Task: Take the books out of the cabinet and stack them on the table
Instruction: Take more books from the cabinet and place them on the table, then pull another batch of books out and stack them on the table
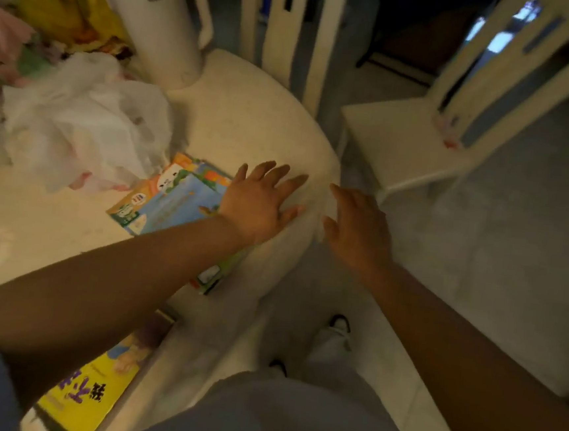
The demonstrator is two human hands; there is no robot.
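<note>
A small stack of colourful picture books (170, 202) lies on the cream table (250, 123), near its right edge. My left hand (263, 203) hovers just right of the stack, fingers spread and straight, holding nothing. Beyond the table's edge my right hand (357, 228) is in the air, fingers relaxed and empty. A yellow book (88, 394) lies at the table's near edge, partly hidden under my left arm. The cabinet is out of view.
A crumpled white plastic bag (85, 122), a yellow bag (67, 7) and a tall white kettle (158, 25) crowd the table's left and back. Two cream chairs (406, 143) stand beyond the table on the right. Grey floor lies to the right.
</note>
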